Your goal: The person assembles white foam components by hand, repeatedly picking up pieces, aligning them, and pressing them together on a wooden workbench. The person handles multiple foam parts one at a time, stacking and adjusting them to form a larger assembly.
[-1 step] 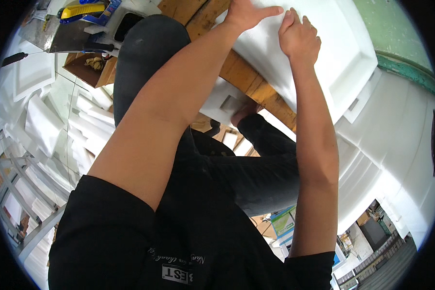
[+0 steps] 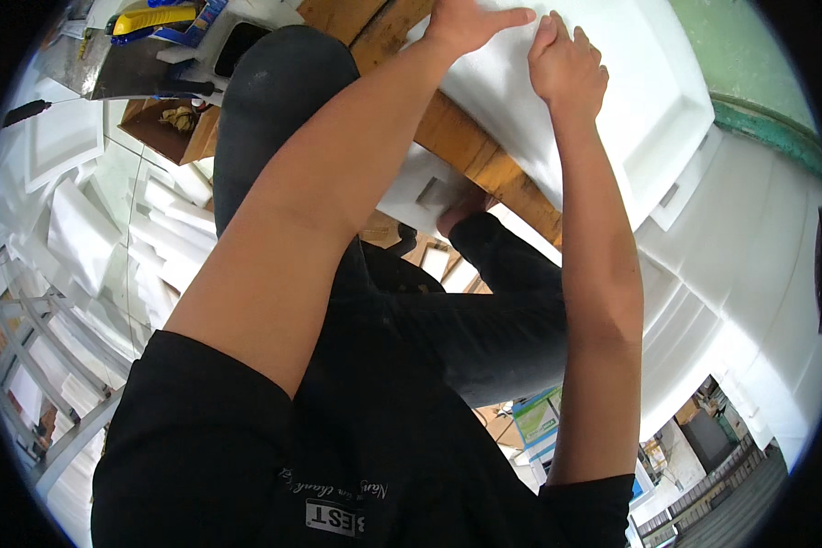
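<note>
A large white foam piece (image 2: pixel 653 100) with a raised rim lies over a wooden bench (image 2: pixel 475 146) at the top of the view. My left hand (image 2: pixel 470 26) is over its left part, thumb stretched out to the right; the other fingers are mostly cut off by the upper edge. Just right of that thumb, my right hand (image 2: pixel 571 78) is on the foam with its fingers curled and its thumb beside them. Whatever sits inside those fingers, if anything, is hidden.
A yellow cutter (image 2: pixel 155 20) and a dark phone-like object (image 2: pixel 240 47) lie at the upper left. Below them stands an open cardboard box (image 2: pixel 160 137). White foam pieces (image 2: pixel 82 228) cover the left floor, near a metal rack (image 2: pixel 59 384). Green wall (image 2: pixel 749 55) borders the right.
My right hand and forearm have shifted very slightly to the right. My left hand looks nearly still.
</note>
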A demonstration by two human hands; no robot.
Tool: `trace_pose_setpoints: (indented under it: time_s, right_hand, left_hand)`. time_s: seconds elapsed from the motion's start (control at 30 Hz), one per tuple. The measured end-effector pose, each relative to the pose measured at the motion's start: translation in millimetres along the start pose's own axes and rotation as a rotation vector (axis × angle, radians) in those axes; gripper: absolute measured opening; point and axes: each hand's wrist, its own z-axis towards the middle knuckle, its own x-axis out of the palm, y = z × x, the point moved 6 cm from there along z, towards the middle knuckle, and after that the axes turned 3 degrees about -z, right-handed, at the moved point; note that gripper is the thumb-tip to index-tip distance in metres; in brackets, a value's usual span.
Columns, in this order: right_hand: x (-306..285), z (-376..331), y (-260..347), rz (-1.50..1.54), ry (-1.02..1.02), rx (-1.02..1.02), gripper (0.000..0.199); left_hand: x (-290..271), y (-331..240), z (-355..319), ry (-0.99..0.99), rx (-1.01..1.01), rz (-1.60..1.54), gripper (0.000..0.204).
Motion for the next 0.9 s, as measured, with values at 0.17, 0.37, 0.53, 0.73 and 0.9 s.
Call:
trace_pose_setpoints:
  time_s: [0.17,0.37,0.53,0.73,0.9]
  right_hand:
    - [11.1,-5.1,-2.7,0.081,0.014,0.033,0.061]
    - [15.5,1.5,-3.3,0.125,0.021,0.034,0.060]
    - [15.2,6.3,-1.2,0.203,-0.076,-0.012,0.060]
    - [-31.3,-53.3,-59.7,0.111,-0.151,0.177,0.064]
    - [-18.0,-85.7,-105.2,0.107,0.071,0.303,0.074]
  left_hand:
    - [-2.8,-2.8,-2.3,-0.014,-0.012,0.006,0.076]
    - [3.5,-1.9,7.7,0.010,0.058,0.009,0.064]
    - [-10.5,1.5,9.4,0.023,-0.014,0.149,0.070]
    - [2.0,-13.4,5.7,0.048,-0.121,0.281,0.071]
    - [3.5,-20.1,2.6,0.043,-0.121,0.176,0.063]
